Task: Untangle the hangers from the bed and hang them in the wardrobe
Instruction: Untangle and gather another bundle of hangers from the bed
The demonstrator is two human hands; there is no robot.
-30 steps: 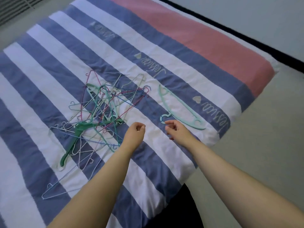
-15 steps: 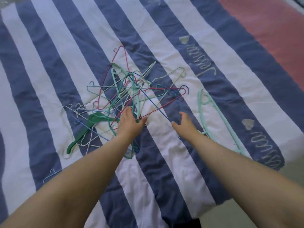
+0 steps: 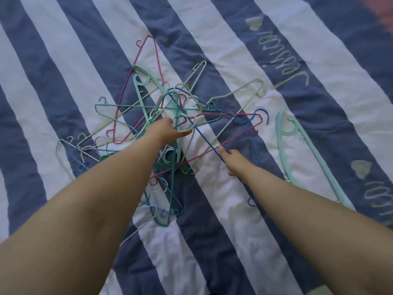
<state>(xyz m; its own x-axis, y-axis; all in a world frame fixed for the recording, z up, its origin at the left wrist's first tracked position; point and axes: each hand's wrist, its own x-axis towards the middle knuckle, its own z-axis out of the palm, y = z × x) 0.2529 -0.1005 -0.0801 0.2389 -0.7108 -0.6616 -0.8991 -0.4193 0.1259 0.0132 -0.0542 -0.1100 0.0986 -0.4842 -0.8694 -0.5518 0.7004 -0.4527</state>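
A tangle of thin wire and plastic hangers [image 3: 161,107] in pink, teal, blue, white and pale green lies on the striped bed cover [image 3: 212,209]. My left hand [image 3: 168,129] reaches into the middle of the heap and grips a bunch of hanger hooks. At the heap's right edge my right hand [image 3: 232,160] pinches the blue wire hanger [image 3: 204,137]. One mint plastic hanger [image 3: 297,150] lies apart to the right. My forearms hide the heap's near part.
Blue and white stripes with pale embroidered hearts and lettering [image 3: 282,58] cover the bed. A pink band [image 3: 382,11] shows at the top right corner. No wardrobe is in view.
The view has moved closer over the heap. My left hand went deeper into the tangle and closed on the hooks. My right hand took hold of the blue wire hanger.
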